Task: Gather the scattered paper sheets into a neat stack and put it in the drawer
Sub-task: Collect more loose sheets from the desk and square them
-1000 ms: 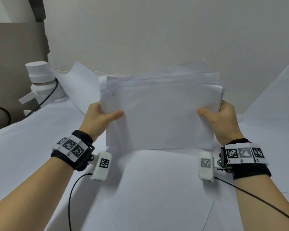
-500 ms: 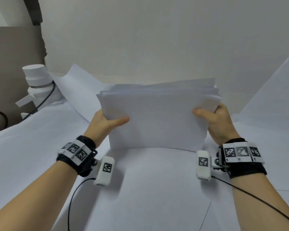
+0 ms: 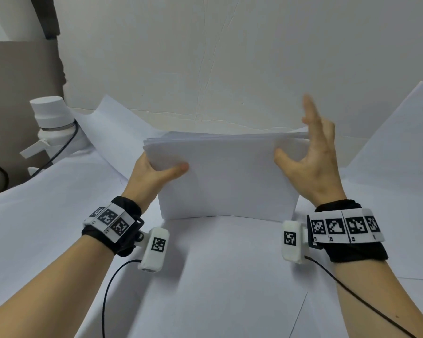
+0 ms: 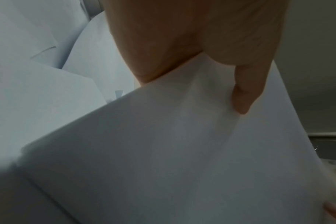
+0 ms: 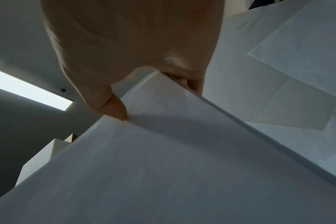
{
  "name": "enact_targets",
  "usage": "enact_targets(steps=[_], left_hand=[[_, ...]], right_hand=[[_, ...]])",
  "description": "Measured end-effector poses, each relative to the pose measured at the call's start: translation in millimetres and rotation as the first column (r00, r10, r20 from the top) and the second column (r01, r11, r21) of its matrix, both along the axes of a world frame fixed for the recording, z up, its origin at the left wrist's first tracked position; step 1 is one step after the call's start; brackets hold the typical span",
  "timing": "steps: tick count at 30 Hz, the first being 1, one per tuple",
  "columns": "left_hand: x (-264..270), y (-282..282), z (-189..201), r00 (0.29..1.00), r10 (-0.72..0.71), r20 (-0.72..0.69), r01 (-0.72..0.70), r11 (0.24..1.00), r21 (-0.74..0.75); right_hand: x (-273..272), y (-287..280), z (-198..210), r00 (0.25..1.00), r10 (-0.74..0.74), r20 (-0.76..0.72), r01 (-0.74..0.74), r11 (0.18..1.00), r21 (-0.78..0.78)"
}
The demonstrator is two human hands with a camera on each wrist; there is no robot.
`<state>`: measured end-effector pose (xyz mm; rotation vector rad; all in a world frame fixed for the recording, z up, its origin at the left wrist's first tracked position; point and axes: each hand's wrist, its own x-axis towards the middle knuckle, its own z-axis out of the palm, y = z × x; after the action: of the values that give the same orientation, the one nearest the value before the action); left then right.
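Left hand (image 3: 154, 175) grips paper stack (image 3: 227, 181); right hand (image 3: 313, 164) spread beside it.

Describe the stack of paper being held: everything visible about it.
The paper stack is plain white sheets, blank on the near face, stood on its lower long edge on the paper-covered table and bowed slightly. Its top edges are fanned, not flush. The left hand grips its left edge, thumb in front. The right hand has its fingers spread at the right edge, with the thumb on the front face.
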<state>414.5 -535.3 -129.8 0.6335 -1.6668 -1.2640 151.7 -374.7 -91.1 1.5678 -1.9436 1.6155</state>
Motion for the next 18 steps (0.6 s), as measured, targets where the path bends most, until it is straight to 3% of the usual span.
enact_targets(steps=[4,6,8,12,14,18], left_hand=[[-5.2,1.2,4.5,0.998,0.026,-0.066,-0.025,1.000,0.019],[-7.9,1.5,5.1,0.996,0.035,-0.076,-0.033,0.999,0.029],[-9.7,0.3,4.0,0.996,0.038,-0.086,-0.034,0.998,0.043],[-10.2,-7.3,-3.9,0.994,0.028,-0.105,-0.018,0.996,0.090],[-11.3,-9.5,-11.4,0.994,0.038,-0.100,-0.026,0.992,0.121],[-16.3,-11.0,-25.9,0.985,0.124,-0.118,-0.097,0.973,0.208]], right_hand=[[-7.7,-4.8,-7.2,0.994,-0.107,0.005,0.108,0.994,-0.025],[-11.4,-5.0,-8.7,0.989,-0.112,0.099,0.118,0.992,-0.053],[-17.0,-6.5,-11.1,0.958,-0.051,0.283,0.083,0.991,-0.104],[-28.5,-14.5,-29.8,0.705,0.128,0.698,-0.109,0.991,-0.071],[-28.5,-19.4,-39.7,0.669,0.105,0.736,-0.151,0.989,-0.004],[-17.5,-27.0,-44.8,0.702,0.073,0.709,-0.127,0.992,0.023]])
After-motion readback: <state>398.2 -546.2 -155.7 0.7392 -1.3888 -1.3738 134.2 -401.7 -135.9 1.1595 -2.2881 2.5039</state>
